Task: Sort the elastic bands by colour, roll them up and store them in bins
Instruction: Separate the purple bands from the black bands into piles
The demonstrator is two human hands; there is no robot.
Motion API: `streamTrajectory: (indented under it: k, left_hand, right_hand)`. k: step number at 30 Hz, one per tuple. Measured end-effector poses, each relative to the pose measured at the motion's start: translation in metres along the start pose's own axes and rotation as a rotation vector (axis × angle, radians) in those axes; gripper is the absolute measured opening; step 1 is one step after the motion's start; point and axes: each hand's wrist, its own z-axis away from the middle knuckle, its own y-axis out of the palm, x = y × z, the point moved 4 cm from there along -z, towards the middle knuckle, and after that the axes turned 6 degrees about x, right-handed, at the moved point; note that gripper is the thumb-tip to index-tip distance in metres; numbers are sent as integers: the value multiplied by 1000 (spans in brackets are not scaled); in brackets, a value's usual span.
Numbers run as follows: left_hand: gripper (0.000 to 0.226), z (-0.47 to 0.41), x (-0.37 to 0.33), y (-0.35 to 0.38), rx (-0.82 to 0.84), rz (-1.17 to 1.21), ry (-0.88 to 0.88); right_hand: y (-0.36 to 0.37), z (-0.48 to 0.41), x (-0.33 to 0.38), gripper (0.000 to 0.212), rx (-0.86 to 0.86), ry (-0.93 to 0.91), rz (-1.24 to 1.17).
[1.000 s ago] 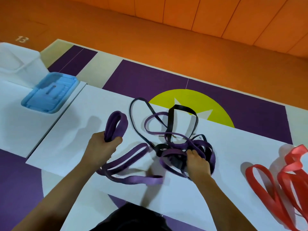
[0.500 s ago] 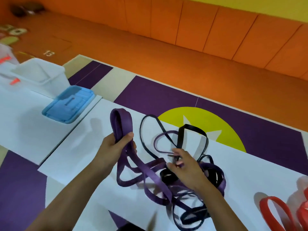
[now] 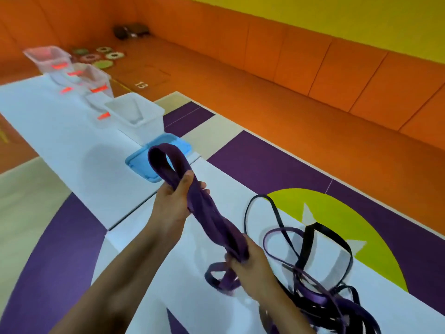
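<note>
Right now your left hand (image 3: 174, 206) has its grip closed around the wide purple band (image 3: 212, 220) just below the band's top loop, thumb pressed across the strap; that loop stands up above your fist, in front of the blue lid (image 3: 144, 165); from there the doubled strands run down and to the right into your right hand (image 3: 250, 266), whose grip is pinched shut on the lower end, with short loops of the same band spilling out beneath it just above the white surface (image 3: 72, 141); one wide purple band is held between two hands, clear of the surface along its middle; to the right of your right hand lies the tangled heap (image 3: 325, 292) of thin purple and black bands; the count there cannot be made out, though at least one black and several purple strands show; beyond the lid stands one white bin (image 3: 137, 116); behind it are clear bins (image 3: 72, 71) with orange labels, perhaps four, blurred.
</note>
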Motion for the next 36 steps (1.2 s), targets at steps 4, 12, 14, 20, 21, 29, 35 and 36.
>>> streamTrajectory:
  k: [4, 12, 14, 20, 21, 29, 35, 36]
  left_hand:
    - [50, -18, 27, -62, -93, -288, -293]
    - [83, -30, 65, -119, -121, -587, -82]
    - [100, -41, 83, -98, 187, -727, -58]
    - [142, -53, 132, -72, 382, -856, 103]
    - [141, -52, 132, -72, 359, -789, 134]
    - [111, -65, 92, -117, -184, -792, 409]
    - [132, -75, 69, -125, -4, -809, 346]
    - [132, -79, 71, -127, -18, -793, 299]
  right_hand:
    - [-5, -20, 22, 25, -61, -106, 132]
    - [13, -78, 55, 21, 162, 1, 640]
    - [18, -88, 57, 20, 208, 29, 512]
    - [32, -95, 92, 22, 226, -4, 268]
    - [37, -97, 96, 24, 248, 9, 248]
    - [103, -126, 118, 27, 308, 62, 85]
    - [127, -147, 122, 27, 421, 50, 26]
    - [128, -153, 121, 30, 421, 50, 8]
